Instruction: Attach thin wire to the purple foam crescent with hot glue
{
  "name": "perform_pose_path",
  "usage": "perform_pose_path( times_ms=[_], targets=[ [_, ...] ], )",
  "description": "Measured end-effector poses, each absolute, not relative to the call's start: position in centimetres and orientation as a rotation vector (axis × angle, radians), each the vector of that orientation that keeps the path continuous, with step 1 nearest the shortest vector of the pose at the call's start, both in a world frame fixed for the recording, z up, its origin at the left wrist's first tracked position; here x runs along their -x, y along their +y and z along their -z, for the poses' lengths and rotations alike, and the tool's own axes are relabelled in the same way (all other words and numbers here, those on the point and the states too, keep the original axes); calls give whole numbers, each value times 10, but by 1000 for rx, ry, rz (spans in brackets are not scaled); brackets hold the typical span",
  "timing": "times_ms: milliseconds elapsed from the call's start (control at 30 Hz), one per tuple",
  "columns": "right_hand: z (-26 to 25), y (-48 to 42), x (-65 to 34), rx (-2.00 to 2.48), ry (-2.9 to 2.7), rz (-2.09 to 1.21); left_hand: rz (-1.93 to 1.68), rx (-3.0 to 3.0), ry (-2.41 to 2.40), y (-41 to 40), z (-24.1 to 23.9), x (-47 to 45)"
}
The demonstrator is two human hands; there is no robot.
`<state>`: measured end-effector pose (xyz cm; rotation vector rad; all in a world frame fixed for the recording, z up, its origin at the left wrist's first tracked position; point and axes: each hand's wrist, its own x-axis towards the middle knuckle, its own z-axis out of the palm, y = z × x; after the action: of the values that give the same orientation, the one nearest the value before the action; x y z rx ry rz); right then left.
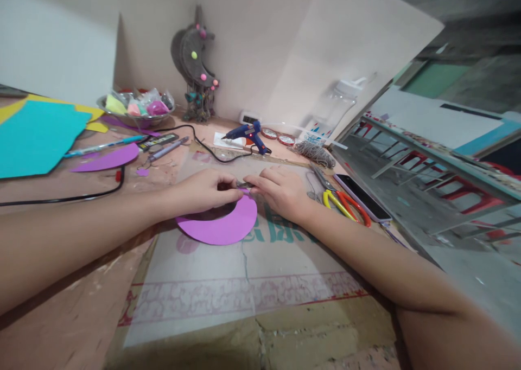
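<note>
A purple foam crescent (222, 226) lies on a pale printed sheet (228, 283) in the middle of the table. My left hand (203, 191) rests on its upper edge with fingers curled, pinching at the crescent's tip. My right hand (279, 191) meets it from the right, fingertips pressed on the same tip, where a small dark object (243, 185) sits between both hands; I cannot make out what it is.
Yellow-and-orange pliers (344, 202) and a phone (362, 196) lie right of my right hand. A blue glue gun (249, 135) with its black cord (81, 196), pens, a bowl of foam bits (138, 109), teal sheets (36, 136) and a moon decoration (195, 61) sit behind.
</note>
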<state>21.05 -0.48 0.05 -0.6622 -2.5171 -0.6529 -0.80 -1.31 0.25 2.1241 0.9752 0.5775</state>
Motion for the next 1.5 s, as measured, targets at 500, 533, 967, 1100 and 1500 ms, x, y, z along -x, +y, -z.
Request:
perform_pose_path(
  times_ms=[500,533,967,1100,1500],
  targets=[
    [-5,-20,-191,1236,-2214,-729,-594,-2161,951,-9,0,10],
    [-4,-20,-190,1221,-2219,-740,-597,-2163,953,-9,0,10],
    [-2,-19,-192,1230,-2174,-769,-707,-2007,1009,-10,-1,10],
    [-2,-19,-192,1217,-2129,-783,-735,-1976,1012,-10,0,10],
    [-4,-22,-191,1238,-2104,-842,-968,-1713,1107,-7,1,9]
  ],
)
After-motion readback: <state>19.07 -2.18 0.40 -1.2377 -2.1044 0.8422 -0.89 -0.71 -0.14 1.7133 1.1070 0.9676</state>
